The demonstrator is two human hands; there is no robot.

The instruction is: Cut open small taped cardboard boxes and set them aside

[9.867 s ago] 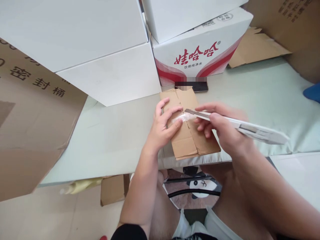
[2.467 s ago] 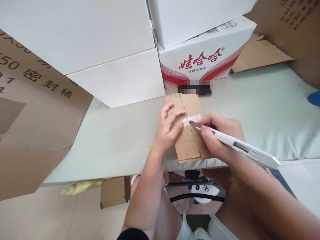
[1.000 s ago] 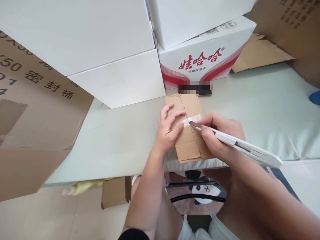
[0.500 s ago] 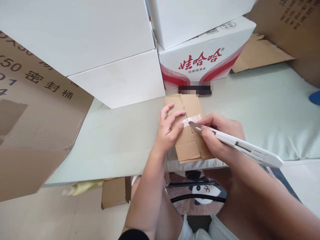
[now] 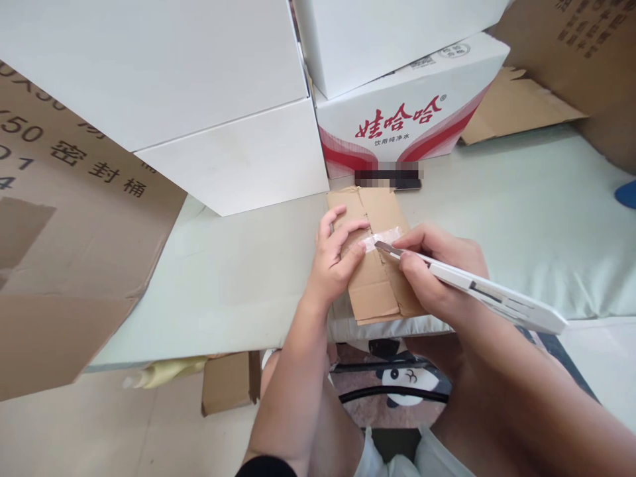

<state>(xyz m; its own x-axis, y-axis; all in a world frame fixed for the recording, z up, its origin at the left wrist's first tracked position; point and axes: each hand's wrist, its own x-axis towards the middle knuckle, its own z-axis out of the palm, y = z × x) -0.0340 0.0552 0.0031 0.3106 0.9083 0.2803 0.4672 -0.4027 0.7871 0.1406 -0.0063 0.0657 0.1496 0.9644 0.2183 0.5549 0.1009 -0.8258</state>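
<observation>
A small brown cardboard box (image 5: pixel 372 291) lies on the pale green cover, with a strip of clear tape (image 5: pixel 387 236) across its middle seam. My left hand (image 5: pixel 338 252) rests on the box's left part, fingers spread and pressed on its top, the thumb beside the tape. In my right hand (image 5: pixel 437 265) is a white utility knife (image 5: pixel 497 295), its handle slanting back to the right. The knife's blade (image 5: pixel 383 247) is out, and its tip meets the tape at the seam. The palm side of my right hand is hidden.
White boxes (image 5: pixel 238 159) stand at the back left, beside a white and red carton (image 5: pixel 397 126). A dark flat object (image 5: pixel 407 184), partly blurred out, lies behind the small box. Large brown cartons (image 5: pixel 74 232) flank the left side. A blue object (image 5: pixel 627 194) shows at the right edge.
Almost nothing differs. The rear end of the utility knife has shifted very slightly to the right, while both hands and the box keep their places.
</observation>
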